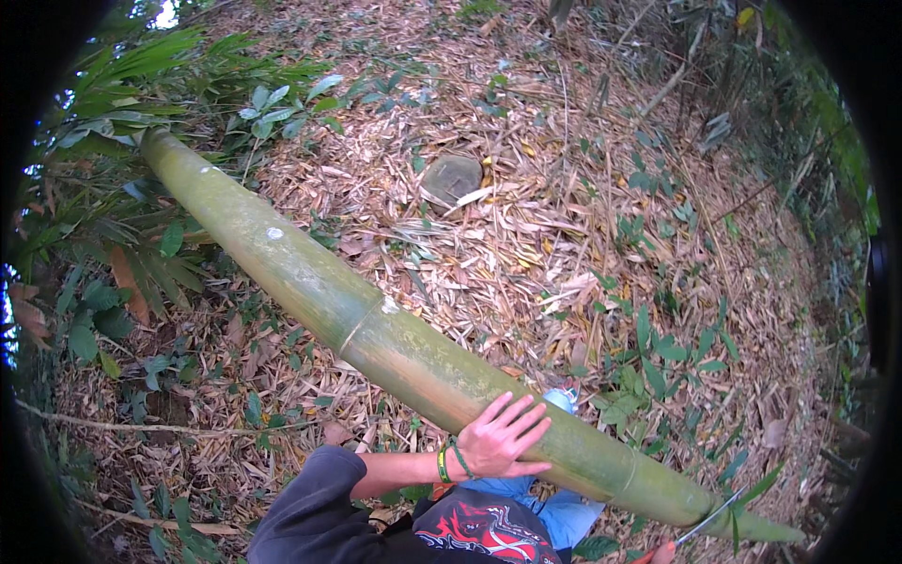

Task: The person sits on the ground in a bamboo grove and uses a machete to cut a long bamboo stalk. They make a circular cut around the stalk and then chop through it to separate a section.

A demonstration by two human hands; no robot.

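Note:
A thick green bamboo pole [310, 282] slants across the view from the upper left to the lower right. My left hand [498, 440] lies flat on it, fingers spread, with green and yellow bands at the wrist. At the lower right edge, a small part of my right hand [664, 553] shows, closed at the orange-red handle of a hand saw. The thin blade of the hand saw [711, 518] lies across the bamboo near its narrow right end, touching it. Most of my right hand is cut off by the picture's edge.
Dry bamboo leaves [470, 273] cover the ground. A grey-green stone [453, 180] sits beyond the pole. Leafy plants [103, 320] crowd the left, and green seedlings [648, 371] grow on the right. A thin branch [150, 428] lies at the left. My blue-trousered legs [575, 517] are beneath the pole.

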